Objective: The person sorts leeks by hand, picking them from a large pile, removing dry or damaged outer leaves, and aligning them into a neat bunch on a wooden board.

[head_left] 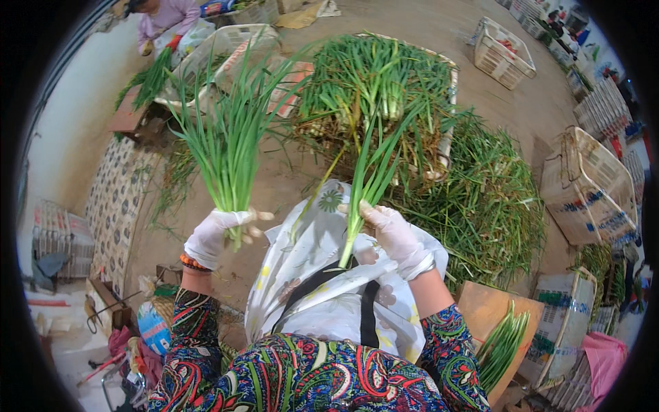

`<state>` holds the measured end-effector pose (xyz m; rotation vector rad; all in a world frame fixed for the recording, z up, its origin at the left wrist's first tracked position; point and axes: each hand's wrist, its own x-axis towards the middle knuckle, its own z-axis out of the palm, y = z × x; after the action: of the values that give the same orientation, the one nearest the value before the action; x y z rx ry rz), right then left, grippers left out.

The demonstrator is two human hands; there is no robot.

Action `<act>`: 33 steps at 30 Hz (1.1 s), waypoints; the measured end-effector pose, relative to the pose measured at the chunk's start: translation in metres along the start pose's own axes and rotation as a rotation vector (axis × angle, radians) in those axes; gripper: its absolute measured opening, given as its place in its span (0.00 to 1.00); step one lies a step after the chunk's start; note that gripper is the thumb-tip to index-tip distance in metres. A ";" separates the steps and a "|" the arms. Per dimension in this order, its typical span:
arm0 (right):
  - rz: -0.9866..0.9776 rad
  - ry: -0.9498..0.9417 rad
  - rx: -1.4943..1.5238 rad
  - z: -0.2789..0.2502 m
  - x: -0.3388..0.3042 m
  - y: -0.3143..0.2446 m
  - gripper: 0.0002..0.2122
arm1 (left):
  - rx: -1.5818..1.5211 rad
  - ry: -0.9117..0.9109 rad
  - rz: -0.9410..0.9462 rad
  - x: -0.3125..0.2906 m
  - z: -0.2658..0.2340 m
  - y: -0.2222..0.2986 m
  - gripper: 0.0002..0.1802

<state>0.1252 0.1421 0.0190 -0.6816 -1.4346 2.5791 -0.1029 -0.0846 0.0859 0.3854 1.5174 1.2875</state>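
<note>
My left hand point(223, 233), in a whitish glove, is closed around a thick bunch of green chives point(230, 161). The leaves fan upward and the cut ends poke out below my fist. In my right hand point(397, 240), also gloved, a few chive stalks point(364, 196) are pinched between thumb and fingers, with their pale ends hanging over my lap. A white flowered apron point(295, 281) covers my lap beneath both hands. Just ahead stands a crate point(451, 113) heaped with chives point(384, 75), some with brownish roots and dry leaves.
Loose green leaves point(487, 206) lie piled right of the crate. A board point(480, 309) at my lower right bears another chive bunch point(504, 343). White crates point(504, 55) point(590, 185) stand to the right. At the upper left another person point(168, 20) handles greens beside a white crate point(240, 41).
</note>
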 end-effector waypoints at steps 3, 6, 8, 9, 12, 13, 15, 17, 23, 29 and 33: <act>-0.053 0.096 -0.040 0.032 0.015 0.025 0.18 | -0.186 -0.118 -0.066 -0.008 0.024 -0.010 0.13; -0.099 0.224 -0.199 0.062 0.020 0.037 0.18 | -0.151 -0.172 -0.098 -0.005 0.047 -0.039 0.12; 0.010 0.166 -0.160 0.071 0.025 0.048 0.18 | -0.272 -0.218 -0.143 -0.008 0.070 -0.042 0.14; -0.204 0.166 -0.200 0.079 0.020 0.053 0.19 | -0.253 -0.176 -0.165 -0.012 0.078 -0.037 0.15; 0.247 -0.110 -0.175 0.074 0.002 0.047 0.20 | -0.240 -0.247 -0.126 -0.006 0.067 -0.050 0.17; 0.268 -0.223 -0.235 0.071 -0.006 0.039 0.20 | -0.263 -0.230 -0.090 -0.010 0.074 -0.048 0.20; 0.281 -0.281 -0.253 0.065 -0.016 0.031 0.20 | -0.285 -0.267 -0.078 -0.015 0.070 -0.050 0.22; 0.218 -0.314 -0.255 0.058 -0.023 0.031 0.20 | -0.237 -0.286 -0.103 -0.028 0.056 -0.045 0.24; 0.154 -0.336 0.546 0.012 -0.021 0.095 0.19 | 0.049 -0.214 -0.034 -0.060 0.026 -0.056 0.19; 0.158 -0.692 0.598 0.112 -0.023 0.073 0.25 | 0.119 -0.433 -0.142 -0.074 0.029 -0.041 0.19; -0.054 -0.012 0.380 0.050 -0.013 0.083 0.20 | 0.299 -0.378 -0.079 -0.072 0.017 -0.041 0.20</act>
<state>0.1250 0.0540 -0.0233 -0.5616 -0.9070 2.7024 -0.0455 -0.1472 0.0892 0.7121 1.3825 0.8659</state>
